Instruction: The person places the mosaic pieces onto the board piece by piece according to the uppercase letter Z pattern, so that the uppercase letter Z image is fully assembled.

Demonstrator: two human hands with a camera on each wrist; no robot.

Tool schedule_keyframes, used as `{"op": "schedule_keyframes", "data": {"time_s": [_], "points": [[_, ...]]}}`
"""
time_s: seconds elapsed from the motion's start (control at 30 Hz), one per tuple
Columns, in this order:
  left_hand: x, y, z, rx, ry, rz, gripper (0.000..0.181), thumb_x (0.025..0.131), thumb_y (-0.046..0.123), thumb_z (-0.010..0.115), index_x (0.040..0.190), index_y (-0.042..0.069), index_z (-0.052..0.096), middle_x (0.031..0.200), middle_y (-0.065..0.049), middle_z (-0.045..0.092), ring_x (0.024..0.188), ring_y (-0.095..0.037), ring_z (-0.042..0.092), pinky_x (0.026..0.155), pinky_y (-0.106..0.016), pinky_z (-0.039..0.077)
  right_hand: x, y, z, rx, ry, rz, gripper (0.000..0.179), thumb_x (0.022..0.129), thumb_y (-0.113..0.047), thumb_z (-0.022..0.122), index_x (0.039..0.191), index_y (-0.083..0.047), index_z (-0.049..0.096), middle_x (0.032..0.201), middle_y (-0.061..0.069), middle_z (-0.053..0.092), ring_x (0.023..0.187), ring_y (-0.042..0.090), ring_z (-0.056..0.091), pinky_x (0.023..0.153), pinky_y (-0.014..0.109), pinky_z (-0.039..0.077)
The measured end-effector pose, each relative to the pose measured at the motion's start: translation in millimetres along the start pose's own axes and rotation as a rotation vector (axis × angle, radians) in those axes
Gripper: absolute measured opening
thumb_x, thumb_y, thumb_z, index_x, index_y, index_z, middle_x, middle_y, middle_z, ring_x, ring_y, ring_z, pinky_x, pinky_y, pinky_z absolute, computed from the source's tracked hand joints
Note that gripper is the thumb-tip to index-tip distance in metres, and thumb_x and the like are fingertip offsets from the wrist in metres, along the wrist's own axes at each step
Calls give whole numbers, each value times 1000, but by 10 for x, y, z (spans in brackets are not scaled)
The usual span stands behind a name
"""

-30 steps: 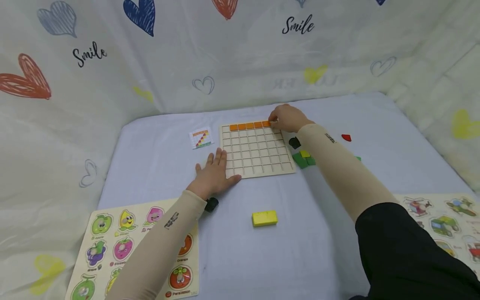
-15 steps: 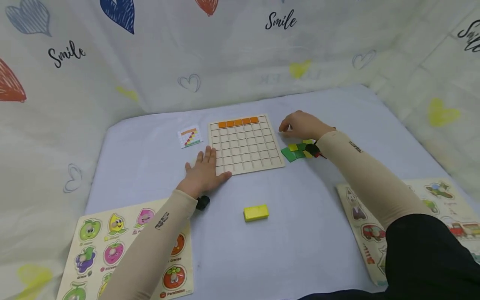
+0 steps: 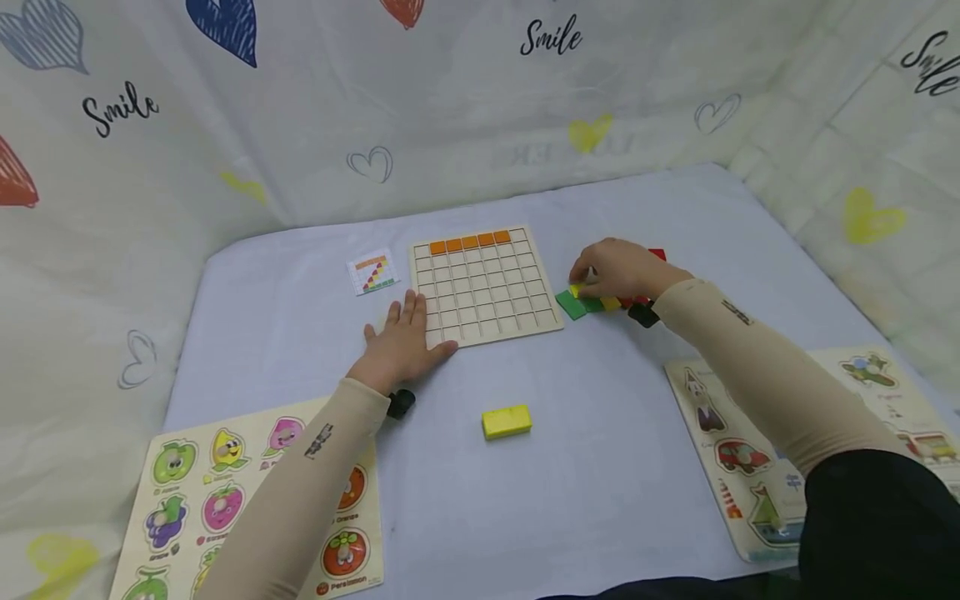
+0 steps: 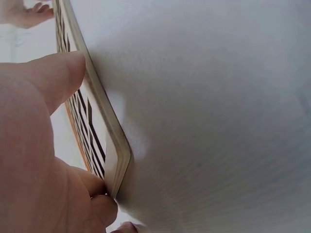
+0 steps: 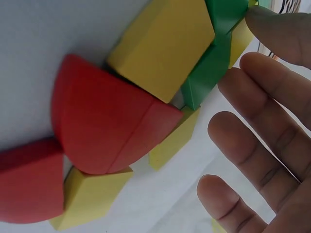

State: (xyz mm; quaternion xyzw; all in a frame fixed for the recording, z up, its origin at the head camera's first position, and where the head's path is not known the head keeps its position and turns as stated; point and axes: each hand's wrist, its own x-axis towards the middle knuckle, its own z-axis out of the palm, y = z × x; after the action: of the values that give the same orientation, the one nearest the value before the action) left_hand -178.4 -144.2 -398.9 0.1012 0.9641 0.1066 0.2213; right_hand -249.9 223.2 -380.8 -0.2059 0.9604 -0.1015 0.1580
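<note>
Clearly, the left hand (image 3: 400,350) serves as a support: it lies spread at the near left corner of the grid (image 3: 487,292), gripping nothing, its thumb on the near edge and its fingers along the left edge. I suppose this keeps the grid from sliding. On the right side of the grid lies a heap of loose pieces, probably put there to be within easy reach: a green piece (image 3: 571,305) just beside the grid, and red pieces (image 5: 112,116) farther out. The right hand (image 3: 622,268) is over this heap; its thumb and index finger are around a yellow piece (image 3: 575,290), but whether they pinch it I cannot tell. To the left of the grid is a card (image 3: 372,272), perhaps laid there to be looked at. In the far row of the grid sit five orange pieces (image 3: 469,242), with one free cell at each end.

As for the rest, a fruit board (image 3: 203,432) and a vehicle board (image 3: 738,427) lie nearer than the grid, left and right, both partly hidden by the sleeves. A yellow block (image 3: 506,422), nearer than the grid also, blocks nothing. The heap is more difficult: its pieces touch one another, so lifting one may disturb its neighbours. Beyond the grid hangs a cloth wall (image 3: 450,100).
</note>
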Motion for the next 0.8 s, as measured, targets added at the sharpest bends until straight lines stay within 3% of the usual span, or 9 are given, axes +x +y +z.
{"op": "schedule_keyframes", "data": {"time_s": [0.27, 0.43, 0.6, 0.8], "points": [[12, -4, 21, 5, -2, -1, 105, 100, 69, 47, 167, 7, -5, 176, -11, -12, 164, -38, -4, 121, -79, 8, -24, 8, 31, -27, 15, -30, 23, 91, -20, 79, 114, -13, 81, 115, 5, 77, 109, 25, 67, 102, 50, 53], [16, -11, 24, 6, 1, -3, 105, 100, 69, 46, 167, 7, -5, 176, -11, -12, 164, -38, -4, 122, -78, 7, -29, -43, 49, -104, 34, -33, 24, 90, -21, 79, 113, -14, 81, 112, 4, 78, 113, 27, 67, 105, 51, 50], [5, -4, 16, 0, 5, -4, 104, 101, 68, 47, 167, 7, -5, 176, -11, -11, 164, -39, -4, 122, -78, 7, -36, -120, 42, -181, 21, 0, 28, 89, -24, 79, 115, -14, 80, 113, 4, 77, 111, 27, 65, 103, 54, 47], [-8, 7, 10, 2, 3, -7, 104, 101, 68, 47, 167, 7, -5, 176, -11, -11, 164, -38, -4, 123, -77, 7, -26, -148, 50, -180, 21, 34, 29, 88, -25, 80, 115, -14, 78, 112, 4, 76, 109, 26, 64, 102, 55, 47]]}}
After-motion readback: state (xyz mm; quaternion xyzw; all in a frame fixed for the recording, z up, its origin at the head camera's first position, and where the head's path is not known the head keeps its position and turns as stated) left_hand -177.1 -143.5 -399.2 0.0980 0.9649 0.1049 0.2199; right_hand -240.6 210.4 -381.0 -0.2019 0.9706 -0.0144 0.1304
